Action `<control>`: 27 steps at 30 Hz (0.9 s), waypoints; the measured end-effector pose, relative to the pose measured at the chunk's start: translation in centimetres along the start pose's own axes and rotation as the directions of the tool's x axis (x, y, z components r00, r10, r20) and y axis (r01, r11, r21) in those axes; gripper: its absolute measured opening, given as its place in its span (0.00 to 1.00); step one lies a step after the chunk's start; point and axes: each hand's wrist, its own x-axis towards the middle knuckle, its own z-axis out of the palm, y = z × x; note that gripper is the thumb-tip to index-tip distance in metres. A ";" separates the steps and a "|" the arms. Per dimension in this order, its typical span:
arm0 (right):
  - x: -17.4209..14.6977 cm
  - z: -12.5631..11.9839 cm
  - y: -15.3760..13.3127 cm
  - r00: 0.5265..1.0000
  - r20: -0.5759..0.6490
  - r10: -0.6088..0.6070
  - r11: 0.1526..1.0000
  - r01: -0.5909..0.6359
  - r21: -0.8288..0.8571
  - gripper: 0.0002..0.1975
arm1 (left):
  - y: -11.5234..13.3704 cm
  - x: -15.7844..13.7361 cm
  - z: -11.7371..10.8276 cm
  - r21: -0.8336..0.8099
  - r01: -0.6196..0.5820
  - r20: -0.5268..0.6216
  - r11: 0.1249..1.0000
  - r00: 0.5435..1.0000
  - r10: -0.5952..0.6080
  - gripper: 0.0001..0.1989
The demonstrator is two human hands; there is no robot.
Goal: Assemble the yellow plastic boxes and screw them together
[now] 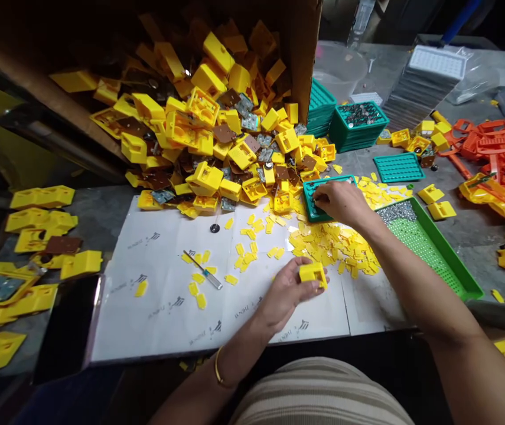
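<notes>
My left hand (285, 292) is closed around a small yellow plastic housing (312, 274) above the front of the white sheet. Further back, my right hand (341, 200) reaches into a teal tray (312, 206), its fingertips bent down among small dark parts. Whether those fingers pinch a part is hidden from me. Loose flat yellow pieces (336, 242) lie heaped between and around both hands. To the left of my left hand, a screwdriver (203, 270) with a translucent handle rests on the sheet among several more flat pieces.
A tipped cardboard box (308, 53) spills yellow housings (181, 130) and circuit boards at the back. A green tray (438, 248) with small metal parts stands at right, near orange parts (495, 147). A phone (68, 324) lies at left beside more yellow housings (81, 264).
</notes>
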 end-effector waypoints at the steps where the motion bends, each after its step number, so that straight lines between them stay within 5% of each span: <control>1: -0.7 -0.1 0.0 0.999 -0.032 -0.010 0.996 0.013 0.088 0.07 | 0.3 0.1 0.1 -0.030 -0.006 -0.024 1.000 1.000 0.005 0.21; 4: -4.2 -0.1 -0.2 0.993 -0.109 -0.049 0.887 0.093 0.453 0.05 | 0.9 0.5 0.2 -0.092 -0.062 -0.080 0.994 0.995 0.055 0.17; 7: -8.5 0.6 -1.0 0.990 -0.075 -0.117 0.811 0.139 0.568 0.06 | 1.0 0.8 0.3 -0.119 -0.116 -0.098 0.986 0.990 0.104 0.15; 13: -12.4 2.4 -2.4 0.985 -0.090 -0.146 0.963 0.162 0.214 0.08 | 0.5 0.7 1.2 -0.053 -0.148 -0.087 0.988 0.986 0.144 0.15; 20: -13.5 2.9 -2.5 0.964 -0.088 -0.251 0.966 0.243 -0.091 0.08 | 0.3 0.3 1.2 0.092 -0.137 -0.124 0.986 0.981 0.148 0.17; 27: -13.7 2.6 -1.1 0.973 -0.183 -0.141 0.881 0.208 0.424 0.07 | 0.4 0.0 1.2 0.082 -0.074 -0.090 0.994 0.993 0.081 0.16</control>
